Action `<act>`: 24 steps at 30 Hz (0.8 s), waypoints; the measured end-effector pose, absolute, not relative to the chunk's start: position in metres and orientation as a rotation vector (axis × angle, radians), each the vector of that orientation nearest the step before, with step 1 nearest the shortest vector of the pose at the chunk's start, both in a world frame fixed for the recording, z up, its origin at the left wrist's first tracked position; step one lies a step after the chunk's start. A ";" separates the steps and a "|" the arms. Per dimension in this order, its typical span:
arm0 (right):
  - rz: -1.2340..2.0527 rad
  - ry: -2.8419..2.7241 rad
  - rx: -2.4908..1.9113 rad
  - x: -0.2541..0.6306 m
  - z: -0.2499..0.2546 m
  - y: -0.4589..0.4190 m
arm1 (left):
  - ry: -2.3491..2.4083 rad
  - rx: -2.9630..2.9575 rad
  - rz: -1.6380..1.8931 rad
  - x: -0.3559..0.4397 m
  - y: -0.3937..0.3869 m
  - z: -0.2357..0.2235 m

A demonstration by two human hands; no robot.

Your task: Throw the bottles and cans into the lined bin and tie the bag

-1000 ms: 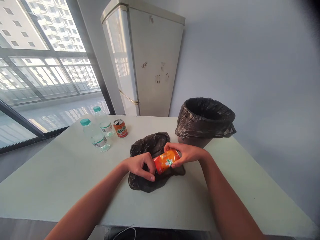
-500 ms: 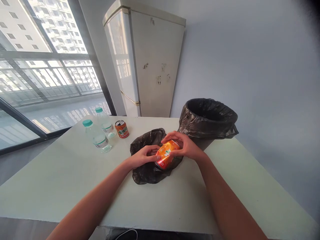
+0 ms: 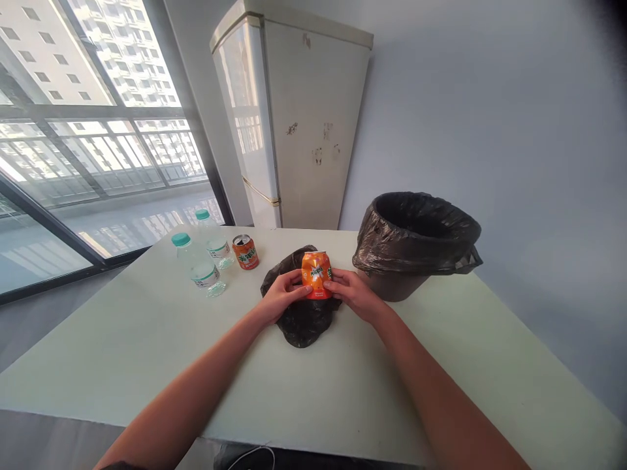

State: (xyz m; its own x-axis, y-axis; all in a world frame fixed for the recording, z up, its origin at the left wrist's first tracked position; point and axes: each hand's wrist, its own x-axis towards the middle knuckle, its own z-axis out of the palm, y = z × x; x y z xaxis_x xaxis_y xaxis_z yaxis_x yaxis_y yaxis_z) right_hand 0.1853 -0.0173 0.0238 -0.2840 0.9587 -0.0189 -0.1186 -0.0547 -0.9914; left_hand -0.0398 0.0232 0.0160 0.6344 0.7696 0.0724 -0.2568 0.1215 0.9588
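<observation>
An orange soda can (image 3: 316, 275) stands upright, dented, over a crumpled black plastic bag (image 3: 302, 313) lying on the pale table (image 3: 147, 339). My left hand (image 3: 281, 296) grips the can's left side with thumb and fingers. My right hand (image 3: 353, 295) grips its right side. Both hands rest on the bag.
A bin lined with a black bag (image 3: 417, 240) stands at the right rear of the table. Two water bottles (image 3: 198, 264) and a second orange can (image 3: 245, 252) stand at the left rear. A white fridge (image 3: 294, 117) is behind, with a large window on the left.
The can has gone from lying on its side between my hands to standing upright. Both hands moved further from me with it, and the bag bunched up smaller beneath.
</observation>
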 end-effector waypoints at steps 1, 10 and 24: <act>1.504 -1.280 -0.997 0.185 0.019 -0.016 | 0.528 1.250 0.792 -0.040 0.025 0.014; 1.523 -1.237 -0.934 0.183 -0.007 -0.008 | 0.577 1.264 0.766 -0.042 0.033 -0.003; 1.483 -1.223 -0.936 0.180 -0.016 -0.006 | 0.677 1.354 0.798 -0.040 0.032 -0.008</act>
State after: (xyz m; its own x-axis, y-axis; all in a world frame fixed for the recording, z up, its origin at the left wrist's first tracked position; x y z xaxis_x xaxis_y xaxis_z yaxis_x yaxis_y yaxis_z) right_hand 0.1796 -0.0060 -0.0161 -0.2424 0.9701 0.0156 -0.2003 -0.0343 -0.9791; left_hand -0.0398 0.0317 -0.0081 0.5733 0.8188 0.0289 -0.1051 0.0385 0.9937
